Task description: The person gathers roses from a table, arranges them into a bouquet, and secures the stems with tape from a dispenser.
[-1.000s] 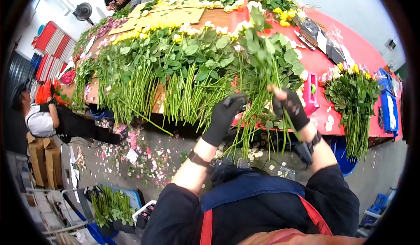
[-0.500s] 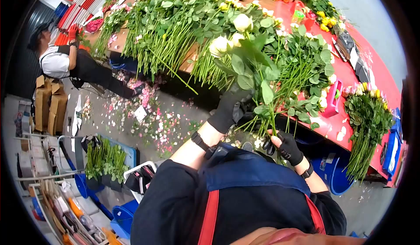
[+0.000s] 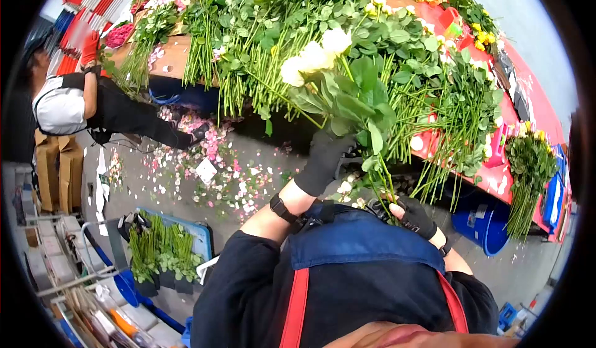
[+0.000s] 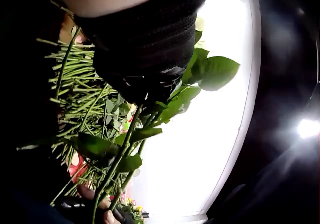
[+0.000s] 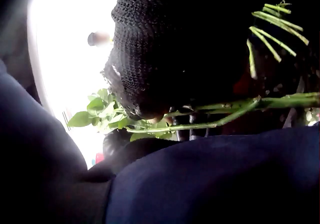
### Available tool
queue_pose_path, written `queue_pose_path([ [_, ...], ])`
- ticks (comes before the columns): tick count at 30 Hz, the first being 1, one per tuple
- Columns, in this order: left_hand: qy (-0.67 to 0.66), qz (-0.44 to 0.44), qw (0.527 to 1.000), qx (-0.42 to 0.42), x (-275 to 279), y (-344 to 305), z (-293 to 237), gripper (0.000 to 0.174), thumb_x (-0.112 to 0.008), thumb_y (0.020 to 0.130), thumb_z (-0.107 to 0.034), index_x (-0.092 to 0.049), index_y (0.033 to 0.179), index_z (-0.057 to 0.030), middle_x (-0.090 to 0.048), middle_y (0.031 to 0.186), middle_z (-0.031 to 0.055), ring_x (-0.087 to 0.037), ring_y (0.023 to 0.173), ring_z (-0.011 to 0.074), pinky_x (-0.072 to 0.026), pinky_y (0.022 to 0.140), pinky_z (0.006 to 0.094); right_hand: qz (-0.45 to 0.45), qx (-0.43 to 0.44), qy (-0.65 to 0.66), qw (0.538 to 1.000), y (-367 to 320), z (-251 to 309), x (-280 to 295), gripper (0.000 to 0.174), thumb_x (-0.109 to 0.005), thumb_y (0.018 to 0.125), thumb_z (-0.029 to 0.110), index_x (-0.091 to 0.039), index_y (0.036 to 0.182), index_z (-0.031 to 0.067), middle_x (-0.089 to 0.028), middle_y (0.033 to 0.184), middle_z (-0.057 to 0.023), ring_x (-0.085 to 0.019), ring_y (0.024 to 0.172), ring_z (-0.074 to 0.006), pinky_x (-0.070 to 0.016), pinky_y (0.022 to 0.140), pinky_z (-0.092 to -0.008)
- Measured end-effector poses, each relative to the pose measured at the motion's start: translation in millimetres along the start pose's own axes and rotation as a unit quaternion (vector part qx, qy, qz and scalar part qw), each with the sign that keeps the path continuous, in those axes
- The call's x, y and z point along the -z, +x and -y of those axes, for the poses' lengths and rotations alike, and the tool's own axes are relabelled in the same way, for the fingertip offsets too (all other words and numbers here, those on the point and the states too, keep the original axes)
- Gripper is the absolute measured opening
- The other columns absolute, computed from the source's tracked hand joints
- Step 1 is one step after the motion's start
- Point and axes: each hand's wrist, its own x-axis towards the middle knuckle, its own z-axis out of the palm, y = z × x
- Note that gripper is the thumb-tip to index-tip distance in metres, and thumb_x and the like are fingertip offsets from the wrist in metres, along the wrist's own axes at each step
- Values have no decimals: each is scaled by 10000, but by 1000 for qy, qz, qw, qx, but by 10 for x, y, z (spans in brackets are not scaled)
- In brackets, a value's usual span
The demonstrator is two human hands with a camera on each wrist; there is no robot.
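A few white roses [image 3: 313,59] with long green stems are held in front of my body, heads tilted to the upper left. My left hand [image 3: 326,160], in a black glove, grips the upper stems just under the leaves. Farther down, my right hand [image 3: 413,216], in a fingerless-looking black glove, has its thumb and fingers round the lower stems [image 3: 386,180]. Those stems [image 4: 118,161] run down from the left glove in the left wrist view. The right wrist view shows stems [image 5: 225,115] passing by the right fingers, which are mostly hidden by the dark glove.
Rows of cut roses [image 3: 248,50] lie along the table, stems overhanging its front edge. A blue bucket [image 3: 481,227] stands below at right. Petals [image 3: 223,174] litter the floor. Another person [image 3: 68,99] stands at left, near cardboard boxes [image 3: 59,171].
The roses have come off the table toward my body, their heads swinging to the upper left. My right hand has moved down the stems to near my waist. The view has shifted.
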Motion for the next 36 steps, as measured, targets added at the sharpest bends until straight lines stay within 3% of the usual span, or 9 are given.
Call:
queue_pose_path([
  [4, 42, -11, 995, 88, 378, 41, -332, 275, -568, 839, -81, -607, 1095, 13, -661, 1033, 113, -645, 886, 186, -508, 785, 294, -21, 43, -61, 997, 355, 25, -483, 321, -505, 964, 286, -607, 1128, 29, -622, 819, -136, -587, 760, -185, -462, 701, -340],
  [7, -369, 212, 883, 196, 694, 235, -228, 359, -522, 918, -106, -500, 1266, -21, -583, 1221, 131, -592, 1099, 273, -523, 912, 391, 15, 27, 5, 1000, 559, 126, -608, 355, -514, 964, 325, -617, 1135, 32, -621, 807, -120, -571, 726, -198, -469, 688, -353],
  [10, -408, 149, 878, 202, 841, 342, -106, 423, -493, 925, -179, -464, 1305, 4, -551, 1271, 171, -547, 1165, 323, -446, 1007, 472, 57, 34, 21, 998, 713, 161, -613, 371, -513, 964, 345, -623, 1136, 36, -633, 825, -131, -572, 752, -191, -467, 720, -354],
  [15, -316, 215, 894, 235, 825, 578, -200, 277, -473, 927, -347, -512, 927, -73, -519, 802, 84, -504, 845, 266, -371, 964, 500, 133, 84, -95, 983, 978, 330, -83, 395, -536, 949, 385, -638, 1049, 17, -661, 887, -133, -598, 830, -181, -475, 789, -330],
  [17, -233, 132, 945, 187, 510, 507, -539, 250, -478, 946, -308, -532, 997, -69, -519, 802, 68, -523, 790, 226, -459, 858, 473, -69, 26, -27, 997, 1189, 194, 543, 363, -583, 913, 373, -659, 958, 20, -687, 887, -85, -620, 805, -178, -494, 742, -342],
  [20, -49, 35, 993, 104, 363, 536, -659, 132, -470, 963, -143, -512, 1025, -34, -556, 904, 83, -568, 791, 212, -538, 793, 448, -425, -67, -298, 852, 1442, -145, 1726, 269, -606, 813, 325, -674, 907, 82, -671, 929, -172, -644, 852, -339, -506, 745, -409],
  [25, -1, 22, 994, 110, 300, 856, -605, 171, -482, 941, -98, -501, 1098, -33, -569, 836, 100, -583, 723, 228, -558, 736, 456, -438, -261, -381, 771, 1895, -813, 2592, 329, -620, 770, 339, -668, 982, 93, -642, 1034, -193, -613, 972, -358, -486, 840, -445],
  [30, -78, 65, 982, 160, 87, 1316, -487, 167, -498, 949, -166, -494, 1085, -68, -538, 778, 75, -535, 638, 219, -505, 620, 427, -539, -88, -243, 802, 1718, -528, 2389, 289, -642, 780, 342, -678, 888, 77, -666, 907, -160, -630, 848, -353, -487, 741, -442],
  [36, 23, 98, 983, 151, -398, 1645, -212, 253, -601, 932, -261, -510, 1098, -94, -564, 797, 55, -542, 626, 169, -499, 569, 346, -442, 170, -100, 875, 1739, 478, 1384, 188, -673, 840, 231, -691, 923, 63, -646, 785, -109, -616, 694, -206, -472, 626, -318],
])
